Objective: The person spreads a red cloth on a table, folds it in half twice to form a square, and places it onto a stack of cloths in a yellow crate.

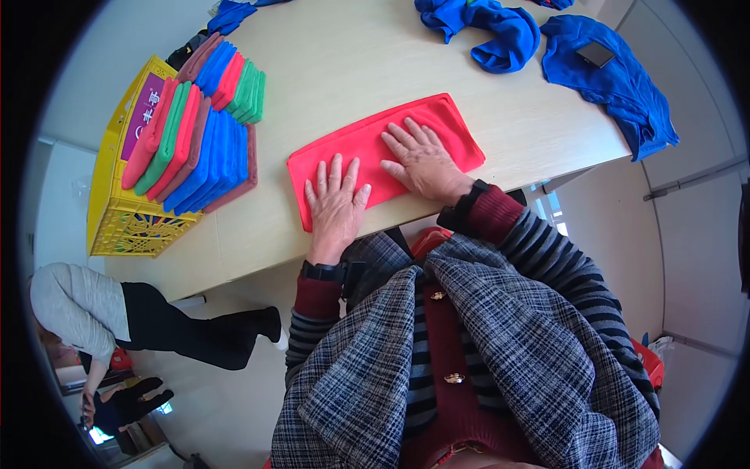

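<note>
A red folded towel (375, 144) lies flat near the front edge of the table, folded into a long rectangle. My left hand (336, 199) presses on its left part, palm down with the fingers spread. On its right part rests my right hand (422, 162), also flat, fingers apart and pointing up to the left. Neither hand grips the cloth. To the left stand folded towels (207, 156) in red, green, brown and blue, packed upright side by side. Behind them is another row of folded towels (226, 78) in the same colours.
A yellow plastic crate (144, 227) stands at the table's left end. Crumpled blue cloths (504, 35) lie at the far right; another blue cloth (601, 78) with a small dark flat object (595, 54) hangs over the table's edge. At lower left, a person (86, 305) bends over.
</note>
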The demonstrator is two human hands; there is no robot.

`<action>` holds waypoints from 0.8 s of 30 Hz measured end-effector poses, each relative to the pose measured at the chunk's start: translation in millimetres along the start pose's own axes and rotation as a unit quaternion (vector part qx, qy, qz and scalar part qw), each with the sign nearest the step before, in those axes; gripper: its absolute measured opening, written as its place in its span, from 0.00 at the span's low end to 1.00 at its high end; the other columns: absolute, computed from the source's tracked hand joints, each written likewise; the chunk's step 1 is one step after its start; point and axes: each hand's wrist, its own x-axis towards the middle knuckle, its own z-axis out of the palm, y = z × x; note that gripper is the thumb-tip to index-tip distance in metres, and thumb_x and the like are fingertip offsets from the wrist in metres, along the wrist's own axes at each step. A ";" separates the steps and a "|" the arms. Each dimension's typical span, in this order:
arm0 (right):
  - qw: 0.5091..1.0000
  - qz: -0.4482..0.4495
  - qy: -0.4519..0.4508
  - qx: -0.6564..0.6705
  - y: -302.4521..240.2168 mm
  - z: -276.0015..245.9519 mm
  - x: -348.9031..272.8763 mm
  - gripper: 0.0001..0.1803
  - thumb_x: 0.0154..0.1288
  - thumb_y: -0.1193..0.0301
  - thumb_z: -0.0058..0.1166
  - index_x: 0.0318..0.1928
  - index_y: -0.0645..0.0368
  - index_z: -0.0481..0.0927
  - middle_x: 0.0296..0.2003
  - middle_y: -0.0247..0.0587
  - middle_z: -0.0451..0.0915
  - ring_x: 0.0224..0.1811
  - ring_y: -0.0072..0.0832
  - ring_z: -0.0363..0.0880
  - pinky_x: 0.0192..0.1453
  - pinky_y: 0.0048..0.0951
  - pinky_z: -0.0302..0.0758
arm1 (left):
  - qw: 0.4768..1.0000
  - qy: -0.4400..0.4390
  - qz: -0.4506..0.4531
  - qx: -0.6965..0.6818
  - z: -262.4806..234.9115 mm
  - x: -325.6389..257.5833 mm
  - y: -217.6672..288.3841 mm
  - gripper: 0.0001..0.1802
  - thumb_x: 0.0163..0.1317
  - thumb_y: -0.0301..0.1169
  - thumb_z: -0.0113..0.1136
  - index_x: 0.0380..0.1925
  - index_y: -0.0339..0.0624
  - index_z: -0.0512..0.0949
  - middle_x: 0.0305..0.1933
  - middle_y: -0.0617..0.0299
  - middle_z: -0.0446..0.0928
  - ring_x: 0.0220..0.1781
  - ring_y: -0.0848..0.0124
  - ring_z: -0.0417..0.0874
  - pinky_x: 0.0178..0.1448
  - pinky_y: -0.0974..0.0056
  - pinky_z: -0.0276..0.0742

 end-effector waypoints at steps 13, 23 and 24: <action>0.991 0.098 -0.037 -0.086 56.0 -27.8 0.7 0.38 0.78 0.43 0.35 0.78 0.52 0.56 0.78 0.46 0.54 0.81 0.46 0.47 0.82 0.50 0.46 | 0.992 0.009 -0.124 -0.004 -2.5 3.6 -36.4 0.38 0.74 0.59 0.41 0.78 0.53 0.56 0.84 0.55 0.47 0.85 0.55 0.40 0.79 0.29 0.39; 0.990 0.113 -0.032 -0.082 69.9 -32.6 -6.3 0.38 0.78 0.44 0.35 0.78 0.54 0.56 0.78 0.47 0.54 0.81 0.48 0.48 0.81 0.51 0.49 | 0.982 0.013 -0.190 0.002 -3.8 15.4 -46.2 0.40 0.74 0.61 0.39 0.78 0.51 0.55 0.83 0.52 0.48 0.84 0.53 0.45 0.80 0.33 0.41; 0.990 0.112 -0.033 -0.081 71.0 -33.8 -6.2 0.38 0.78 0.44 0.35 0.78 0.54 0.56 0.78 0.47 0.54 0.81 0.48 0.48 0.81 0.51 0.50 | 0.980 0.012 -0.201 0.001 -3.3 16.6 -47.5 0.40 0.74 0.61 0.39 0.78 0.50 0.54 0.83 0.52 0.48 0.84 0.53 0.46 0.80 0.34 0.41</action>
